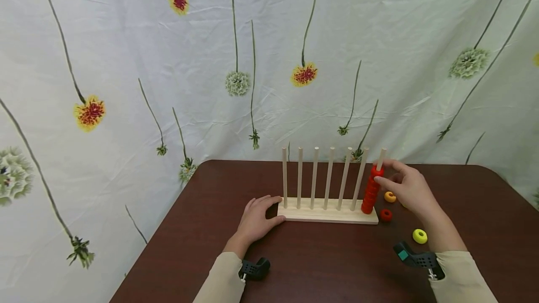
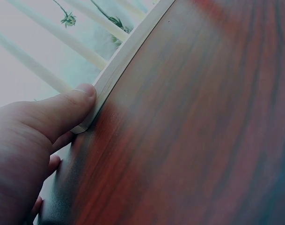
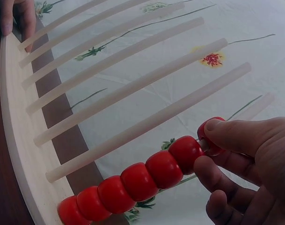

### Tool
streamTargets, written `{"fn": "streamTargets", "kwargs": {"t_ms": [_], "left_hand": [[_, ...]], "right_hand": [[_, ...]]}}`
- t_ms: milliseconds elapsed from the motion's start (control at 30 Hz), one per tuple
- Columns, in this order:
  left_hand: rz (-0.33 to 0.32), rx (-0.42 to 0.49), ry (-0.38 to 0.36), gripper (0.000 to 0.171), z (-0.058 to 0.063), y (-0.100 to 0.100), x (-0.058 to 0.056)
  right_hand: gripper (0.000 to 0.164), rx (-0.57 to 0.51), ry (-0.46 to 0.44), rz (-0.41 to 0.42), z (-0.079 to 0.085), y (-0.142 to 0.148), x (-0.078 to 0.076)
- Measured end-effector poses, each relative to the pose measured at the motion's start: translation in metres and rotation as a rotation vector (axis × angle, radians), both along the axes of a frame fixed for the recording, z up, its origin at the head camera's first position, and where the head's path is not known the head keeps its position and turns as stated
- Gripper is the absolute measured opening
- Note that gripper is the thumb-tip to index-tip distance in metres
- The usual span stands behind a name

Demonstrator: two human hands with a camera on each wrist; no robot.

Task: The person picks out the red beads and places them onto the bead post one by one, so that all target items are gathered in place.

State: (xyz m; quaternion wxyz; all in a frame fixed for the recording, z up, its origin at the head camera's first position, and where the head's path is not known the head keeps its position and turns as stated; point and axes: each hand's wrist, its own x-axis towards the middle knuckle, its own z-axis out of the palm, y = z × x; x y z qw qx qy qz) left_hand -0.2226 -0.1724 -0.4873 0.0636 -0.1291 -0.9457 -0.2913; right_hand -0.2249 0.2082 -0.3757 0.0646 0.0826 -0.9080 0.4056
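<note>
A pale wooden base (image 1: 328,217) carries a row of several upright pegs. My left hand (image 1: 258,221) grips its left end, thumb against the front edge and fingers around the side. On the rightmost peg sits a stack of red beads (image 3: 140,182). My right hand (image 1: 407,190) pinches one more red bead (image 3: 201,130) between thumb and fingers. That bead is threaded on the same peg, with a small gap between it and the stack below. The other pegs (image 1: 314,179) are bare.
Loose on the dark brown table (image 1: 332,261), right of the base, lie an orange bead (image 1: 389,197), a red bead (image 1: 386,215) and a yellow bead (image 1: 419,236). Behind the table hangs a white cloth (image 1: 269,106) printed with flowers.
</note>
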Motion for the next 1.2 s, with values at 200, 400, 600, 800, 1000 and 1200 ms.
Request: {"fn": "streamTargets", "kwargs": {"t_ms": [200, 400, 600, 800, 1000, 1200], "left_hand": [[-0.001, 0.01, -0.004, 0.055, 0.001, 0.0, 0.001], [-0.002, 0.013, -0.006, 0.055, 0.002, 0.0, 0.001], [-0.002, 0.009, -0.002, 0.054, 0.002, 0.0, 0.001], [-0.004, 0.003, -0.001, 0.055, 0.0, -0.001, 0.001], [-0.006, 0.009, -0.004, 0.055, -0.001, 0.0, 0.0], [-0.004, 0.008, -0.001, 0.055, -0.001, 0.0, 0.0]], "right_hand": [[0.047, 0.035, 0.001, 0.008, -0.003, 0.001, -0.002], [0.045, 0.037, -0.002, 0.021, -0.004, 0.002, -0.003], [0.05, 0.042, -0.021, 0.033, -0.005, 0.002, -0.004], [0.059, 0.061, -0.048, 0.072, -0.008, 0.003, -0.006], [0.065, 0.07, -0.094, 0.093, -0.012, 0.007, -0.006], [0.062, 0.081, -0.118, 0.15, -0.022, 0.015, -0.008]]}}
